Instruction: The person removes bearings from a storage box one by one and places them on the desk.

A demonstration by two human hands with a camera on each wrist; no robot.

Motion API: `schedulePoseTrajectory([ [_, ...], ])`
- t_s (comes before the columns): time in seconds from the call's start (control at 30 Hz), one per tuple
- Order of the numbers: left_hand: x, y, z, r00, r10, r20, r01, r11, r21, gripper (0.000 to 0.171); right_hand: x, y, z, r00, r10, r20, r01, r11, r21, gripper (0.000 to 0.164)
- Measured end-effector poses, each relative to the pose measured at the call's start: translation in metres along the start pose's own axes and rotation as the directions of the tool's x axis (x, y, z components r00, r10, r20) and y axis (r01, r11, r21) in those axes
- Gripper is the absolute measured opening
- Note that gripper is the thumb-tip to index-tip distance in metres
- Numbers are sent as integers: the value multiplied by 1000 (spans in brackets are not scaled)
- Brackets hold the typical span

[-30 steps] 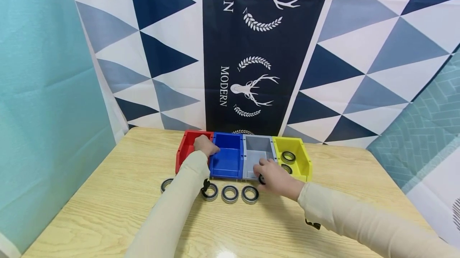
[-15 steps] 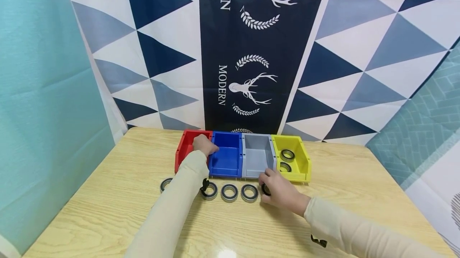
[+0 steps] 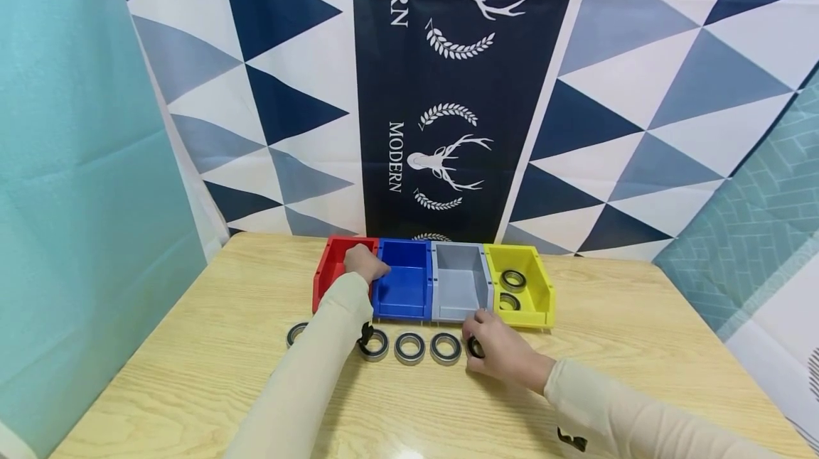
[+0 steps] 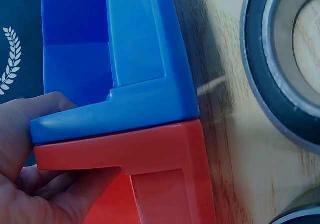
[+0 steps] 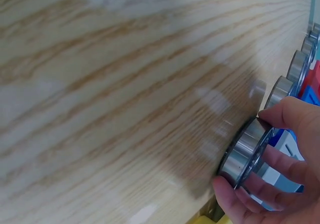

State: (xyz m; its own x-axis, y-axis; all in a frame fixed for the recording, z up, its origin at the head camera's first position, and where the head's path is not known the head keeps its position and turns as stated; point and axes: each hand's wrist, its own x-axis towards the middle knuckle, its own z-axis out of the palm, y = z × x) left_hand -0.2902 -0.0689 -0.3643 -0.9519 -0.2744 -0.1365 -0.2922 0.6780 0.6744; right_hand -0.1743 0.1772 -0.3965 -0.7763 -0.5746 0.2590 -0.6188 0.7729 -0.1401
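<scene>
My left hand grips the adjoining side walls of the red bin and the blue bin. Its thumb reaches into the blue one, the other fingers into the red one. At the right end of a row of ball bearings, my right hand pinches a bearing by its outer rim, low over the tabletop. Whether that bearing touches the wood cannot be told. Neighbouring bearings in the row include a bearing close by, a bearing and a bearing.
A grey bin and a yellow bin continue the line of bins. Two bearings, one upper and one lower, lie in the yellow bin. My left sleeve partly covers the leftmost bearing. Patterned cloth hangs behind the table.
My right hand has come down and slightly right from the grey bin's front, carrying the bearing to the row's right end. My left hand keeps its grip on the bin walls.
</scene>
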Motion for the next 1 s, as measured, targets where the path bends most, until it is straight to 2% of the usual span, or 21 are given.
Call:
schedulePoseTrajectory([
  [0.33,-1,2,-1,1000,14,-2,-14,1000,-9,38,-7,-3,3,1000,17,6,-17,1000,-20,28],
  [0.57,7,0,3,1000,12,3,-12,1000,1,39,-10,0,-1,997,-69,-47,62,990,-125,41],
  [0.73,7,-2,4,1000,6,7,-6,1000,0,41,-6,5,-17,993,-85,-84,68,980,-187,49],
  [0.87,7,-1,4,1000,7,11,-7,1000,16,42,1,15,-36,991,-63,-117,38,978,-204,54],
  [1.0,8,-1,4,1000,3,10,-3,1000,11,43,8,27,-57,993,8,-118,-28,985,-170,51],
])
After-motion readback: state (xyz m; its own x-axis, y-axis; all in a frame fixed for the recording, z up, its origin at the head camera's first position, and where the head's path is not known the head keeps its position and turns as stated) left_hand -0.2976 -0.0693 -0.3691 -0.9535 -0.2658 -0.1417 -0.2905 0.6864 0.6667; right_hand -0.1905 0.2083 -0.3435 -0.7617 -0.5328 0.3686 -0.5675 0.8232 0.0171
